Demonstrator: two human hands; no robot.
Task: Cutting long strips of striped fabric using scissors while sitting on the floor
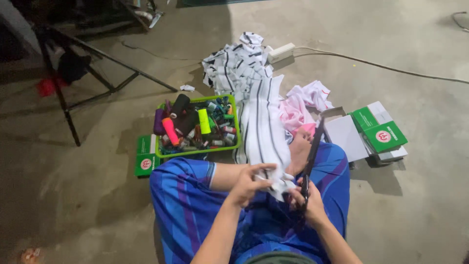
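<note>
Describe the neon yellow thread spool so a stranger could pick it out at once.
Find the green basket on the concrete floor, left of the striped white cloth. The neon yellow spool stands among its cones, right of the black spools; it alone is bright yellow.

White cloth strip with thin black stripes at centre frame; bright green plastic basket of pink, yellow, purple and black thread cones to its left; pale pink fabric and green-and-white cardboard boxes at right; blue-and-purple striped garment below.
</note>
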